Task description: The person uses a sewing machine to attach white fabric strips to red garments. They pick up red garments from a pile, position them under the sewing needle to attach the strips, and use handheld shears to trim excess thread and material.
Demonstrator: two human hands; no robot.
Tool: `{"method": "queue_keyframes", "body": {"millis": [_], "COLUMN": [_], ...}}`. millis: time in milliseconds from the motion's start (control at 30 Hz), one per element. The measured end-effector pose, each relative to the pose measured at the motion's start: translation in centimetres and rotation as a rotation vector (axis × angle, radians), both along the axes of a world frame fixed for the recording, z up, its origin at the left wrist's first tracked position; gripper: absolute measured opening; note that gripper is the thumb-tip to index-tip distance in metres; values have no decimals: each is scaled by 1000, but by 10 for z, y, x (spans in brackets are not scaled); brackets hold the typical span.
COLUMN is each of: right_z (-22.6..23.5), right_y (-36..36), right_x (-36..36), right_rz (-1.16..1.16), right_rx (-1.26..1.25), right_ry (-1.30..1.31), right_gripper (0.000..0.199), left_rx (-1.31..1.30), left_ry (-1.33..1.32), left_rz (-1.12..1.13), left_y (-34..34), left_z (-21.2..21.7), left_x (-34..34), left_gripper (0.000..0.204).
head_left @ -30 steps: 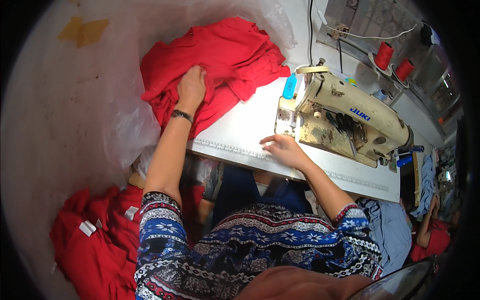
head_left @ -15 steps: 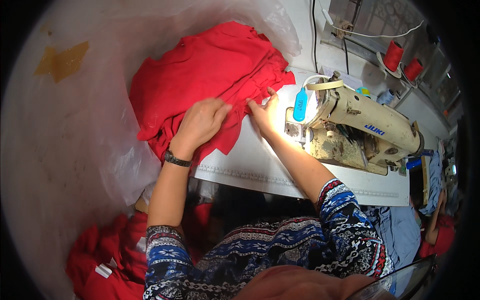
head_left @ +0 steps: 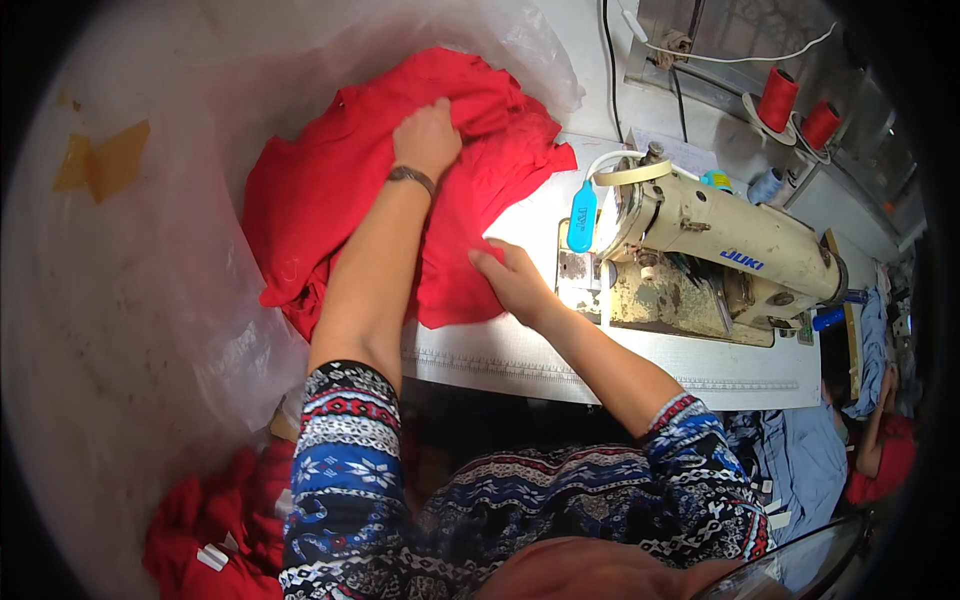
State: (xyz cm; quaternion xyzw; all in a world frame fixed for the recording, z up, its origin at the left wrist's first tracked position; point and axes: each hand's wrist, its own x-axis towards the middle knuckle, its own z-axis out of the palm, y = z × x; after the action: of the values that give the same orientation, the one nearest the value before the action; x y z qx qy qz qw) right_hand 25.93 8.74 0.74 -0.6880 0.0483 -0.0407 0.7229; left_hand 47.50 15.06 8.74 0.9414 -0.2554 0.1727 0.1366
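Observation:
A heap of red fabric (head_left: 350, 180) lies on the left end of the pale sewing table (head_left: 560, 365). My left hand (head_left: 428, 142) reaches over the far part of the heap, its fingers closed on the red cloth. Nearer to me, my right hand (head_left: 512, 280) pinches the heap's right edge between thumb and fingers. A stretch of cloth runs down between both hands. To the right of my right hand stands a cream sewing machine (head_left: 720, 230), with a lit blue lamp (head_left: 582, 218) hanging at its needle end.
Clear plastic sheeting (head_left: 230, 330) covers the left side and back. A ruler strip (head_left: 500, 364) runs along the table's front edge. Red thread cones (head_left: 777, 100) stand at the far right. More red cloth (head_left: 220, 520) lies low on the left, blue-grey cloth (head_left: 800, 460) on the right. Another person's arm (head_left: 872, 440) shows there.
My left hand has moved away from me over the heap. The right hand has come nearer, drawing the cloth's edge along. The whole view has shifted slightly.

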Motion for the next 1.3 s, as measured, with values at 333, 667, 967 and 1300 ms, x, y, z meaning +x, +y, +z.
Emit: {"method": "queue_keyframes", "body": {"millis": [333, 667, 967, 1300], "right_z": [62, 40, 72, 206], "right_y": [-109, -181, -153, -105], "right_x": [-243, -400, -352, -204], "right_rz": [97, 299, 29, -127], "right_rx": [135, 303, 703, 213], "right_ry": [241, -364, -583, -618], "right_gripper": [23, 44, 63, 31], "left_rx": [-12, -193, -465, -953], "left_ry": [32, -84, 500, 461], "left_rz": [66, -360, -639, -708], "left_y": [-8, 18, 43, 77], "left_z": [18, -33, -74, 20], "left_x": [-16, -64, -329, -326], "left_gripper": [38, 59, 64, 33]}}
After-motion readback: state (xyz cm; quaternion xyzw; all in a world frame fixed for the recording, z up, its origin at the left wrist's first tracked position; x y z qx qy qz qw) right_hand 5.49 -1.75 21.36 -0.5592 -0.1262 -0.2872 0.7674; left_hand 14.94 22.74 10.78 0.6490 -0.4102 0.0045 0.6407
